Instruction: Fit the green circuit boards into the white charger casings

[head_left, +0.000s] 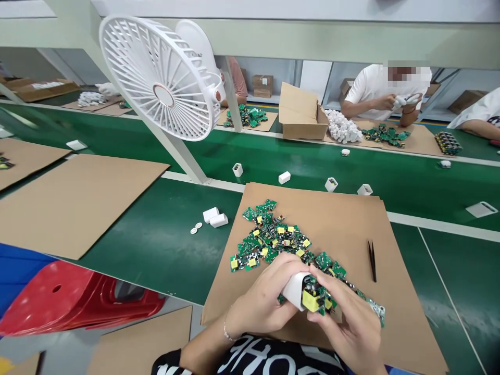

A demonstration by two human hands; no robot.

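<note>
My left hand (269, 294) is closed around a white plastic housing (294, 291) whose open end faces right. A green circuit board with a yellow transformer (311, 300) sits at that open end, partly inside it. The fingers of my right hand (351, 317) pinch this board at its top and bottom edges. Beyond and beside both hands lies a pile of circuit boards (269, 237) on a cardboard sheet (336, 219). To the right of the pile rests a pair of black tweezers (372, 260).
Two white housings (217, 220) and two small white discs (194, 230) lie left of the cardboard. A white fan (164, 96) leans over the bench. Several housings (331, 184) stand on the green belt (265, 156). Across it, a person in white (371, 88) works. Red stools (78, 297) are lower left.
</note>
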